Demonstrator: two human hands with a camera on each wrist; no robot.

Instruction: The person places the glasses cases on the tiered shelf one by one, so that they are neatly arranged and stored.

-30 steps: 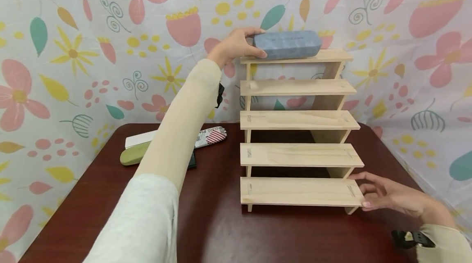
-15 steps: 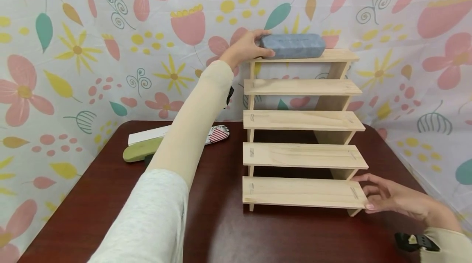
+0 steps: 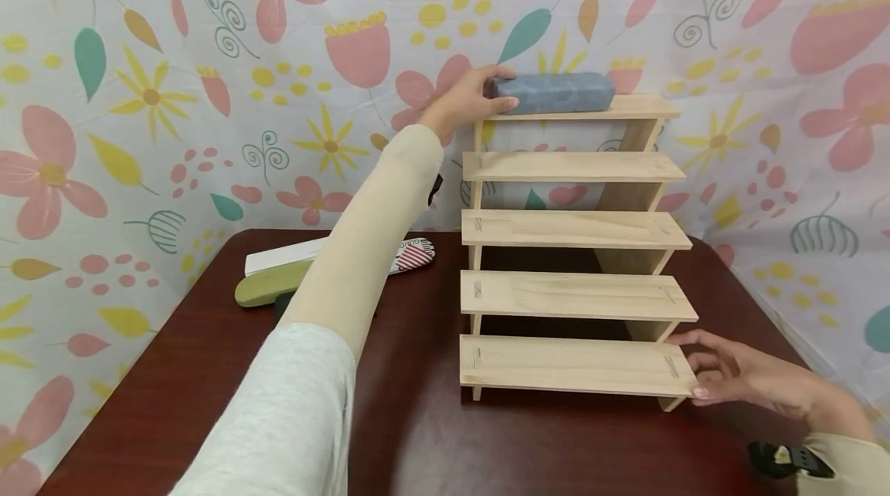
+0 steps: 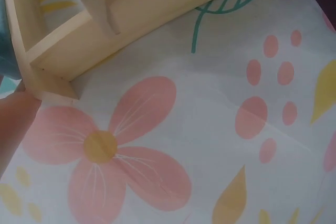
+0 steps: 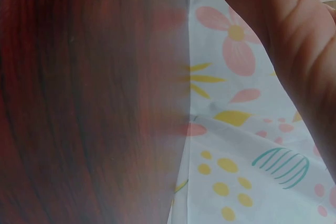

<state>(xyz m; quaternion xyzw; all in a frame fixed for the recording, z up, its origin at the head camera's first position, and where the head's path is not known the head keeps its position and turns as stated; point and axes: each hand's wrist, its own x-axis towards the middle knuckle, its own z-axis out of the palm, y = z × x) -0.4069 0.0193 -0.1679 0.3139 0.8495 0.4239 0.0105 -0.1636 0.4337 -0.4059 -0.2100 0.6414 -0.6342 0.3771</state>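
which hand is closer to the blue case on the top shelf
Left. The left hand grips the blue case at its left end; the right hand is well below, at the bottom shelf's right end.

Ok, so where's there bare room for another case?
The four lower shelves are bare; the right hand holds the bottom one's right end. The table is free in front of them. Crowded: the top shelf, with left hand and blue case, and the table's back left, with the green case and others.

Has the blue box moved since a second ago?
Yes, slightly down: the top edge of the blue box now sits lower against the pink printed flower behind its right end.
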